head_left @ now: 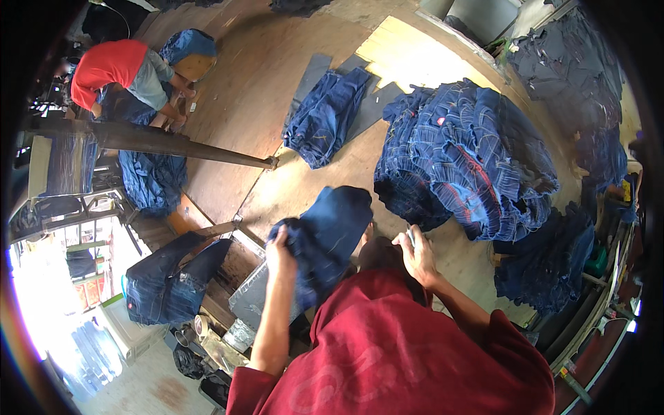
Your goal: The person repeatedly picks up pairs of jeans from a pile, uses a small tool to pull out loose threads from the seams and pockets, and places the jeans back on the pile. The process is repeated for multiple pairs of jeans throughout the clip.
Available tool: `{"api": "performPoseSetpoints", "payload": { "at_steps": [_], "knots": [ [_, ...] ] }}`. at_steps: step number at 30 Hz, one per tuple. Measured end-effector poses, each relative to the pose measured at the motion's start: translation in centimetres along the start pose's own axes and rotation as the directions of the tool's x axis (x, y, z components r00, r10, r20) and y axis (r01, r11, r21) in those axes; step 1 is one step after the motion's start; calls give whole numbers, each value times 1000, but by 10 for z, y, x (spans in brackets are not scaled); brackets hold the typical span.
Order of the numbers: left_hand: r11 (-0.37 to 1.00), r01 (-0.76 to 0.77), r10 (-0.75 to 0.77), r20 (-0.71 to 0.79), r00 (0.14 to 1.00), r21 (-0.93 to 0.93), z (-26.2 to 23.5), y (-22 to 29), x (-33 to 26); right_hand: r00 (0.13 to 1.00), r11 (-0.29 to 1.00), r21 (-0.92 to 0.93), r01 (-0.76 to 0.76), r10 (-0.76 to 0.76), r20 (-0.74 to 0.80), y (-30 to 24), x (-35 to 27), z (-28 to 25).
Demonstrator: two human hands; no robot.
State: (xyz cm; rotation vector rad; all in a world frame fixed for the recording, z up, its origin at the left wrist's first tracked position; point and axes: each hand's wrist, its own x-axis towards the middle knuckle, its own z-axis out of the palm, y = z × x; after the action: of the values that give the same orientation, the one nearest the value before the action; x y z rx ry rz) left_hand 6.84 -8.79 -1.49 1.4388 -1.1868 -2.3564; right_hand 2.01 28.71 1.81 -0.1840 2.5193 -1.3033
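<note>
My left hand (280,257) is closed around the edge of a dark blue denim garment (328,232), lifting it above the wooden table. The cloth hangs in front of me and spreads to the right of the hand. To the right of the cloth, my right hand (416,259) is closed on a small, thin silver tool (411,236). Its exact kind is too small to make out. Just beyond this hand rises a big heap of blue jeans (477,155) with frayed edges and red-orange seams.
Folded jeans (325,117) lie mid-table. A metal pole (187,149) crosses the left side. A co-worker in a red shirt (114,69) bends over denim at far left. Jeans (166,290) hang nearer left. Dark cloth (546,259) is piled on the right.
</note>
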Motion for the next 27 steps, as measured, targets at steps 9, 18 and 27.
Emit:
{"api": "performPoseSetpoints", "payload": {
  "at_steps": [9, 18, 27],
  "knots": [
    [982, 143, -109, 250, 962, -120, 259, 36, 96, 569, 602, -635, 484, -768, -294, -122, 55, -208],
    [993, -24, 97, 692, 715, -115, 293, 184, 158, 968, 885, -465, 40, -149, -201, -56, 91, -340],
    [973, -27, 68, -173, 983, 228, 116, 125, 239, 998, 765, -641, 53, -29, 48, -7, 148, -366]
  ]
}}
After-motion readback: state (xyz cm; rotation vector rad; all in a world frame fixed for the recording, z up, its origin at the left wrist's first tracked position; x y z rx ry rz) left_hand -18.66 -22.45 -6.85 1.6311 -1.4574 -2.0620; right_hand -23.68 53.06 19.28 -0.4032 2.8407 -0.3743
